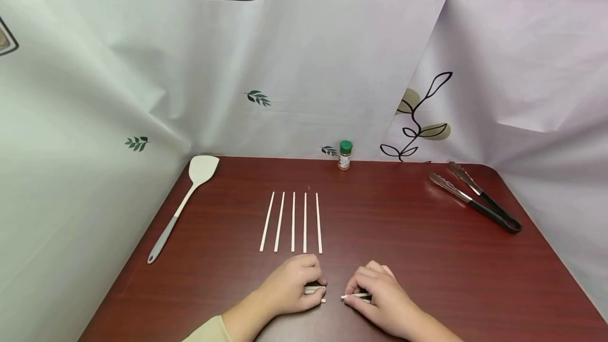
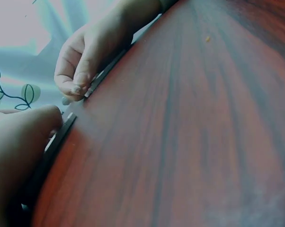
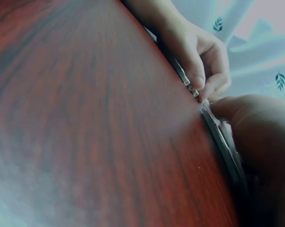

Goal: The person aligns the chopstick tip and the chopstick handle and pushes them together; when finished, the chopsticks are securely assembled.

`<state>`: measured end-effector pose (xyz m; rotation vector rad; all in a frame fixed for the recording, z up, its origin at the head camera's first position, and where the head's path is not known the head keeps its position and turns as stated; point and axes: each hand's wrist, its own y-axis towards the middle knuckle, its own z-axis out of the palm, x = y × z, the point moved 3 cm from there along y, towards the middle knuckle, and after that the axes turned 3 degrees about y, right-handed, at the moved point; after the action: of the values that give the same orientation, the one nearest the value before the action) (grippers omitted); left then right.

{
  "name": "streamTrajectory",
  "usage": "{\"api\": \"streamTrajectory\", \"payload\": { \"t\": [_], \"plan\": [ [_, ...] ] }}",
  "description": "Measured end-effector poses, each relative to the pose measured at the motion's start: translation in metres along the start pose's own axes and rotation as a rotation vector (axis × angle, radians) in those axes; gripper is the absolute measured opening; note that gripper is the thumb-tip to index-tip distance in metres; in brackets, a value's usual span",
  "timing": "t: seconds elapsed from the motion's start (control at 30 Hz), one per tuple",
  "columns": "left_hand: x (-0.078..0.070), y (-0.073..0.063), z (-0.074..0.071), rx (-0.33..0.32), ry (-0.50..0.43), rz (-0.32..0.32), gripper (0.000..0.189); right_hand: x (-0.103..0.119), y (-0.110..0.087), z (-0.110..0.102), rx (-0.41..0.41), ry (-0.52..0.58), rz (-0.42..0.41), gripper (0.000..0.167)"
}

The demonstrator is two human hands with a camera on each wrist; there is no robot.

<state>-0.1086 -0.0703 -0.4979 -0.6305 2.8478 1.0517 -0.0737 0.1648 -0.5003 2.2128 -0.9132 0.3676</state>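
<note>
Several thin white sticks lie side by side on the table, pointing away from me. Nearer to me, my left hand curls over a few more white sticks that run sideways, their ends poking out past the fingertips. Across a small gap, my right hand pinches the end of a white stick between thumb and fingers, with another stick partly under the palm. Both wrist views show the hands low at the table surface, fingertips facing each other; the palms hide most of the sticks' length.
A white spatula with a grey handle lies at the left edge. At the back stands a small green-capped jar. Metal tongs with black handles lie spread at the right. A printed white cloth hangs behind the table.
</note>
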Motion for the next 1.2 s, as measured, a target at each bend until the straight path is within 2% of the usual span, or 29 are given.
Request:
{"api": "streamTrajectory", "payload": {
  "t": [0.13, 0.3, 0.37, 0.53, 0.63, 0.7, 0.87, 1.03, 1.2],
  "plan": [
    [0.0, -0.001, -0.001, 0.029, -0.002, -0.013, 0.012, -0.001, 0.0, 0.0, -0.003, 0.046, 0.05, 0.022],
    [-0.003, -0.002, -0.001, 0.111, -0.026, -0.136, 0.01, -0.003, 0.001, -0.001, -0.008, 0.084, 0.086, 0.024],
    [-0.004, -0.003, 0.0, 0.136, -0.03, -0.173, 0.011, -0.003, 0.001, -0.001, -0.013, 0.085, 0.082, 0.025],
    [-0.006, -0.005, 0.002, 0.139, -0.005, -0.188, 0.011, -0.003, 0.001, -0.001, -0.02, 0.105, 0.039, 0.022],
    [-0.005, -0.006, 0.002, 0.091, -0.006, -0.179, 0.009, -0.003, 0.001, -0.001, -0.024, 0.132, -0.016, 0.02],
    [-0.005, -0.005, 0.0, 0.034, -0.011, -0.157, 0.009, -0.004, 0.002, -0.001, -0.034, 0.148, -0.059, 0.02],
    [-0.005, -0.002, -0.005, -0.097, -0.023, -0.073, 0.008, -0.005, 0.004, -0.001, -0.092, 0.188, -0.198, 0.024],
    [-0.008, 0.0, -0.007, -0.137, -0.073, -0.042, 0.011, 0.004, 0.011, -0.008, -0.154, 0.247, -0.35, 0.016],
    [-0.01, 0.001, -0.004, -0.119, -0.102, 0.012, 0.018, 0.013, 0.018, -0.014, -0.171, 0.27, -0.402, 0.013]
  ]
}}
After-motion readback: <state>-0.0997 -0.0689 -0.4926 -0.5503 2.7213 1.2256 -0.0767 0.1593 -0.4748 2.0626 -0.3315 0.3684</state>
